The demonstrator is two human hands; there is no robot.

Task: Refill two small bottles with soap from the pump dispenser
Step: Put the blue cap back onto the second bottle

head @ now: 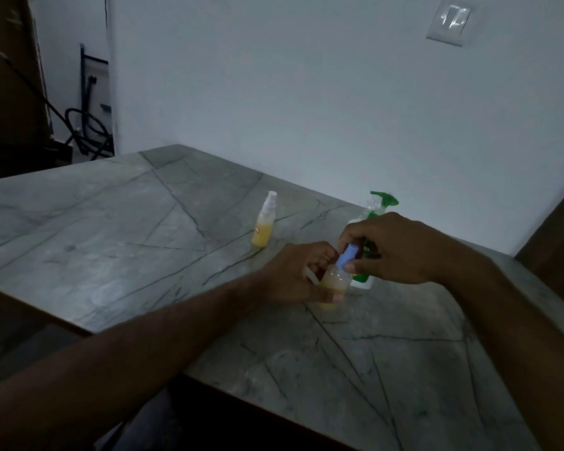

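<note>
I'm seeing a grey veined table (118,222); a spray bottle (263,222) of yellow liquid stands upright, the green-topped pump dispenser (376,209) near it.

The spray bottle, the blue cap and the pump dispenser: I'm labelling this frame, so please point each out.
spray bottle (263,230): head view, on its yellow-filled body.
blue cap (346,257): head view, on its side, between the fingers.
pump dispenser (384,200): head view, on its green pump head.
</note>
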